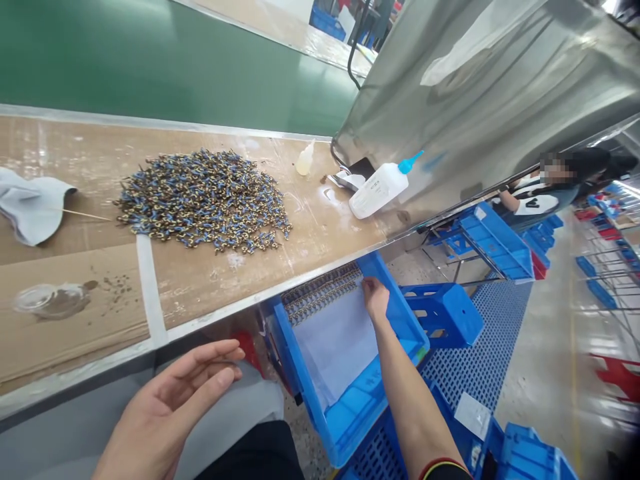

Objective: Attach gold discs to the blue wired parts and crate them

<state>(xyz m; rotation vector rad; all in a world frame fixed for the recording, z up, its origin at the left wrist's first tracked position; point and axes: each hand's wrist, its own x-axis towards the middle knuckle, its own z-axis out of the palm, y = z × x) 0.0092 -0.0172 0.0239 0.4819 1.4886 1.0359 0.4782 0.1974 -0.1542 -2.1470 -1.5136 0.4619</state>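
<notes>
My right hand (375, 298) reaches into a blue plastic crate (345, 437) below the table edge. Its fingertips are pinched at the right end of rows of small brass-coloured parts (323, 293); whatever lies between them is hidden. These rows rest on a white sheet (337, 353) lining the crate. Over my lap, my left hand (175, 407) is held with fingers loosely curved and thumb apart, nothing visible in it. A large heap of small brass-and-blue metal parts (205, 200) lies on the table.
A white bottle with a blue nozzle (380, 190) stands tilted near a small dropper bottle (305, 160). At left are a white cloth (35, 207), a thin stick (87, 215) and a clear plastic dish (50, 300). A blue stool (445, 317) stands beyond the crate; a person (535, 193) is farther right.
</notes>
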